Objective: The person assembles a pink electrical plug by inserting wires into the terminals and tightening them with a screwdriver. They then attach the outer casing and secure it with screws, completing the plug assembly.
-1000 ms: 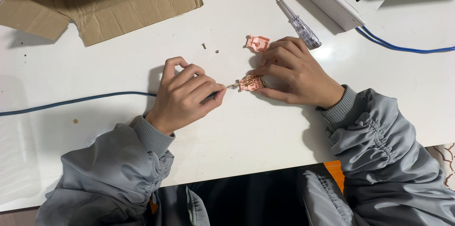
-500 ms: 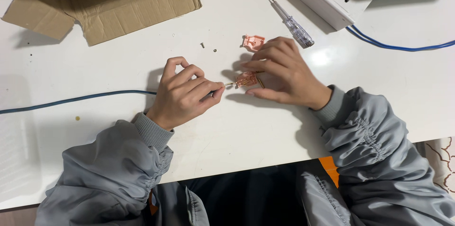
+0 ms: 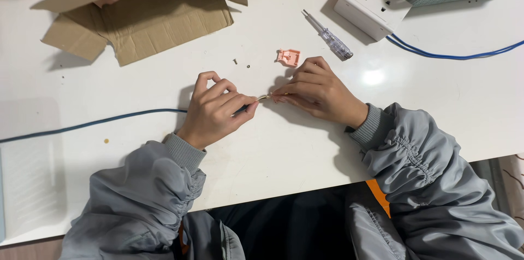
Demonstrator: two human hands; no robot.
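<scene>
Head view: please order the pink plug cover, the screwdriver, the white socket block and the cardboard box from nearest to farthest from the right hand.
From the right hand:
1. Pink plug cover, just above the fingers.
2. Screwdriver, above and slightly right.
3. White socket block, upper right near the table's far edge.
4. Cardboard box, far upper left, beyond the left hand.

sleeves: grey padded jacket, gathered elastic seams | cuffs: grey ribbed knit | lining: orange, showing at hem | hands: left hand (image 3: 212,108), right hand (image 3: 321,92), bare
</scene>
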